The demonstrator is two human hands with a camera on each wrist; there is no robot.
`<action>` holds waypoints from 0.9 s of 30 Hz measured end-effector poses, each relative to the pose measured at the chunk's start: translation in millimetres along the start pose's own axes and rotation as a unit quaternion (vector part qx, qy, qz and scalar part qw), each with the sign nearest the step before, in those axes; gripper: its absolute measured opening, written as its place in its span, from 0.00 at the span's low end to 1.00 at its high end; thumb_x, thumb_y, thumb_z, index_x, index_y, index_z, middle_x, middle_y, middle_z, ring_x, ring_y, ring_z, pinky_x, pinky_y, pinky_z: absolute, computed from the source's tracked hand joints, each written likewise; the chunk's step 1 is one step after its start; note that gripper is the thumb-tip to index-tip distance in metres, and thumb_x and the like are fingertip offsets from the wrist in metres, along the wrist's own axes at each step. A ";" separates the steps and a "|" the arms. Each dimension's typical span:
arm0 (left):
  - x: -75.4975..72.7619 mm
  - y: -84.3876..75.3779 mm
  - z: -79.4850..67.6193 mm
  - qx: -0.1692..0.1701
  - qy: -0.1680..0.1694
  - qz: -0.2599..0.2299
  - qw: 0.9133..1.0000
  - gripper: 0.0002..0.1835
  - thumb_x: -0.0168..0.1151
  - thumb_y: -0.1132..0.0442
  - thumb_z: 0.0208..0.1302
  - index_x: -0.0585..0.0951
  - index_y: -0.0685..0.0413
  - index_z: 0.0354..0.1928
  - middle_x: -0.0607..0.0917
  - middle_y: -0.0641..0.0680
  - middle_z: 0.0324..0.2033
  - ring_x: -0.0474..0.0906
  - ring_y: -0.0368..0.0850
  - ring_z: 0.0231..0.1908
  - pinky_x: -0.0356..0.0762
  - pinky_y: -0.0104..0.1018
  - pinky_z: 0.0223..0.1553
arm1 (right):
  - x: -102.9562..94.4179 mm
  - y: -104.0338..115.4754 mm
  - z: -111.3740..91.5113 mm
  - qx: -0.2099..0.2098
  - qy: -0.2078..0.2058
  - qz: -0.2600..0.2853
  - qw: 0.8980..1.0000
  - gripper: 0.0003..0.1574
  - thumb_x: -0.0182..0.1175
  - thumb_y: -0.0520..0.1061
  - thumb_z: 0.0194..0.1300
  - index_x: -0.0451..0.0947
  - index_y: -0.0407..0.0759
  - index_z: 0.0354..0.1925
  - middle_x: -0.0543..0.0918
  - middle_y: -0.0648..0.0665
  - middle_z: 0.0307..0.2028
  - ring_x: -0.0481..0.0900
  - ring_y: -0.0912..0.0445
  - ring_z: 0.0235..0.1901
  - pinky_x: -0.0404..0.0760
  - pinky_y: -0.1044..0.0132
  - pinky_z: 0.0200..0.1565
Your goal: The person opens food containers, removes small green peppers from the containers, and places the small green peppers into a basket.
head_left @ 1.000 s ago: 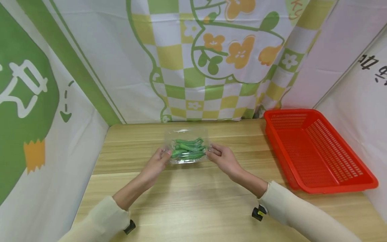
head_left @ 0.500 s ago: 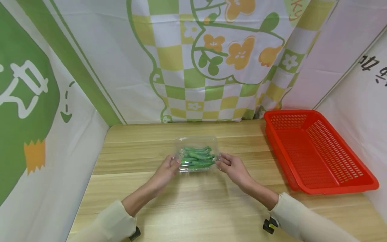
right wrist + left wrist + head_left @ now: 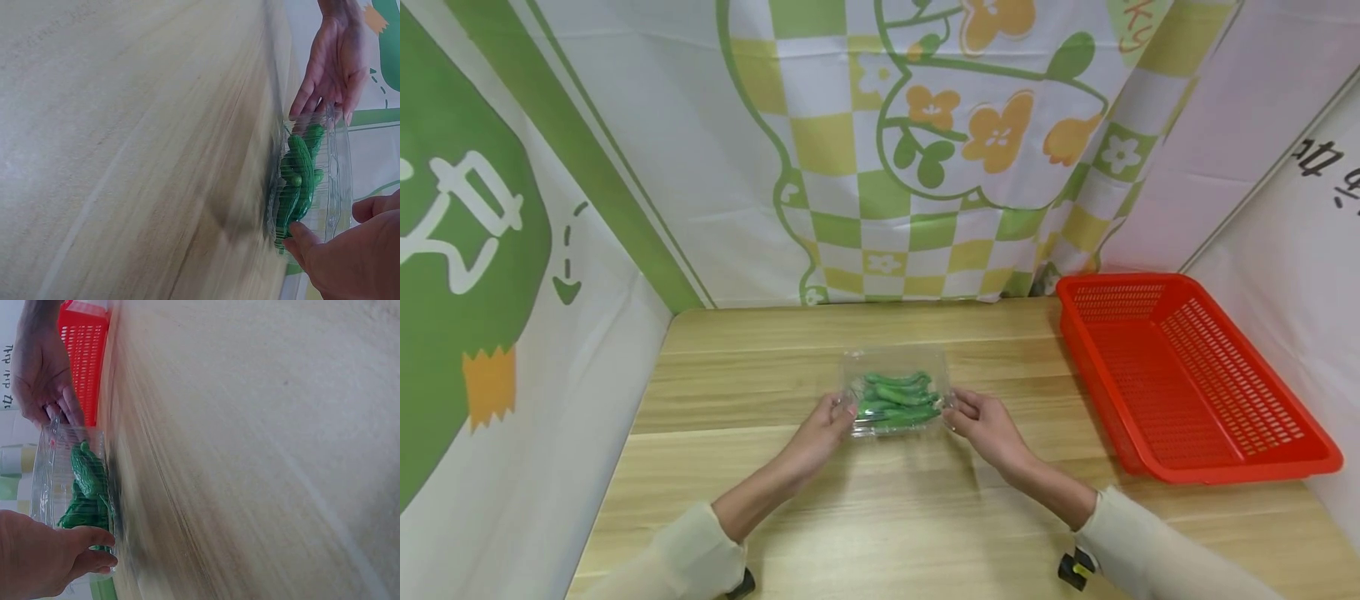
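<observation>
A clear plastic container (image 3: 895, 358) with several green chili peppers (image 3: 901, 396) inside is held between both hands over the middle of the table. My left hand (image 3: 826, 432) grips its left end, thumb on the near side. At the opposite end my right hand (image 3: 988, 429) pinches the wall between thumb and fingers. In the left wrist view, the peppers (image 3: 90, 472) show through the clear wall, with the left fingers (image 3: 90, 537) close over the tabletop. The right wrist view shows the container (image 3: 331, 175) from its other end, the far hand (image 3: 334, 69) cupping it.
A red perforated plastic basket (image 3: 1195, 392) stands on the right side of the wooden table (image 3: 722, 375). Behind the table hangs a printed curtain (image 3: 880, 208). White cloth walls close in the left and right sides.
Both hands have carried the container of peppers to the right and toward the person, moving less in the last half second. The basket stays where it was.
</observation>
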State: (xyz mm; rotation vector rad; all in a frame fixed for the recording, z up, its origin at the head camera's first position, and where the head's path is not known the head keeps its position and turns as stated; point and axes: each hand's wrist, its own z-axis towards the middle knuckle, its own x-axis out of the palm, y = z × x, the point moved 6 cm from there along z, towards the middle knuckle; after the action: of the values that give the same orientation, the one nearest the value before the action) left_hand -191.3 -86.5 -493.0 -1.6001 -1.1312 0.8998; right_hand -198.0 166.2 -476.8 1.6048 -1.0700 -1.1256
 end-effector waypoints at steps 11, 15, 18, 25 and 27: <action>2.8 5.4 -2.4 -0.001 0.011 0.006 1.000 0.34 0.48 0.56 0.85 0.51 0.67 0.81 0.60 0.76 0.77 0.55 0.73 0.78 0.53 0.67 0.77 | 0.1 -6.6 -2.6 0.010 -0.015 -0.016 1.000 0.36 0.58 0.35 0.77 0.59 0.20 0.75 0.74 0.23 0.68 0.76 0.35 0.68 0.83 0.54 0.62; 2.5 6.0 -3.5 0.001 0.009 0.007 1.000 0.34 0.48 0.56 0.85 0.52 0.67 0.81 0.60 0.76 0.77 0.55 0.72 0.78 0.53 0.67 0.77 | 0.4 -8.7 -3.6 0.012 -0.015 -0.032 0.999 0.37 0.59 0.37 0.78 0.60 0.21 0.75 0.75 0.24 0.67 0.78 0.36 0.67 0.85 0.55 0.61; 2.1 7.0 -3.7 0.004 0.005 0.000 1.000 0.34 0.49 0.56 0.85 0.53 0.67 0.80 0.61 0.77 0.77 0.55 0.73 0.78 0.53 0.68 0.77 | 0.6 -9.0 -4.3 0.011 -0.013 -0.037 0.999 0.37 0.59 0.38 0.78 0.60 0.21 0.75 0.76 0.24 0.67 0.78 0.36 0.66 0.85 0.54 0.61; 2.1 8.9 -2.9 0.007 0.002 -0.015 1.000 0.32 0.51 0.58 0.84 0.55 0.68 0.79 0.60 0.76 0.77 0.55 0.71 0.78 0.52 0.66 0.78 | 0.2 -7.9 -5.4 0.018 -0.021 -0.041 0.999 0.37 0.59 0.38 0.77 0.61 0.22 0.75 0.77 0.24 0.67 0.80 0.37 0.65 0.86 0.56 0.60; 1.2 9.1 -3.0 0.007 -0.002 -0.018 1.000 0.31 0.51 0.59 0.84 0.56 0.67 0.78 0.61 0.75 0.77 0.55 0.71 0.78 0.52 0.66 0.78 | 0.4 -7.6 -5.2 0.017 -0.019 -0.044 0.999 0.37 0.59 0.38 0.77 0.61 0.22 0.75 0.77 0.24 0.66 0.81 0.38 0.65 0.86 0.57 0.59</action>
State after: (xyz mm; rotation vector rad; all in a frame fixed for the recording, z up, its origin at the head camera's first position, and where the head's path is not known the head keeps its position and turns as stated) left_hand -185.9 -87.3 -500.9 -1.5615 -1.1514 0.8861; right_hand -191.7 168.5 -483.1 1.6781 -1.0576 -1.2070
